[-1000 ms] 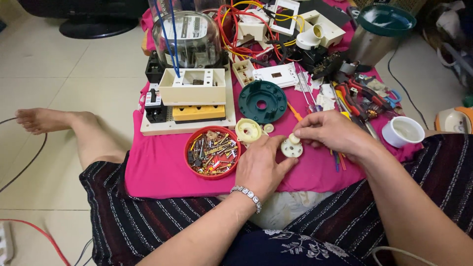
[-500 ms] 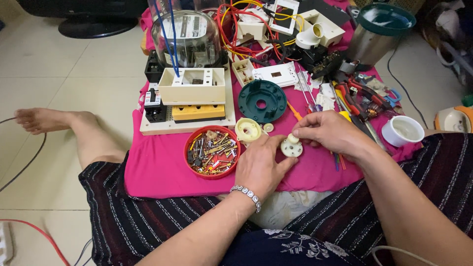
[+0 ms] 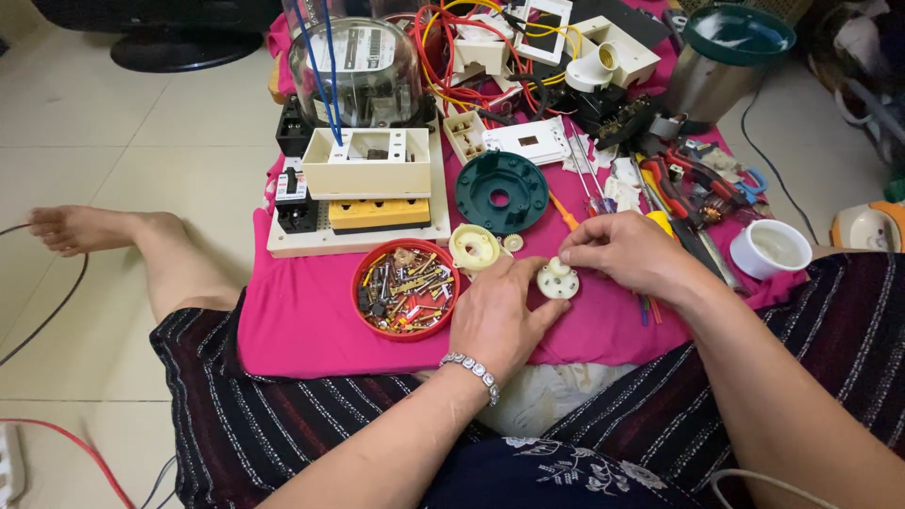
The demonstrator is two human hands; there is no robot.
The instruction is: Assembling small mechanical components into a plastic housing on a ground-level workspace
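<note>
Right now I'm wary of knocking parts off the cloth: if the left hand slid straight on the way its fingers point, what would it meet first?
The left hand points up and slightly right, so probably the small cream disc, then the green round base; depth is uncertain.

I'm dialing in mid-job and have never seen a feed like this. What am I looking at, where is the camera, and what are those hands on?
There is no machine here: one camera worn on a person's head looks down at their own two bare hands. The person sits on a tiled floor with a pink cloth spread before them. The left hand, a bracelet at its wrist, and the right hand both touch a small cream round plastic part on the cloth. Beside the left hand sit a red dish of screws and small metal bits, a second cream round part and a dark green round base. Farther back are a glass-domed electric meter, tangled wires and hand tools.
</note>
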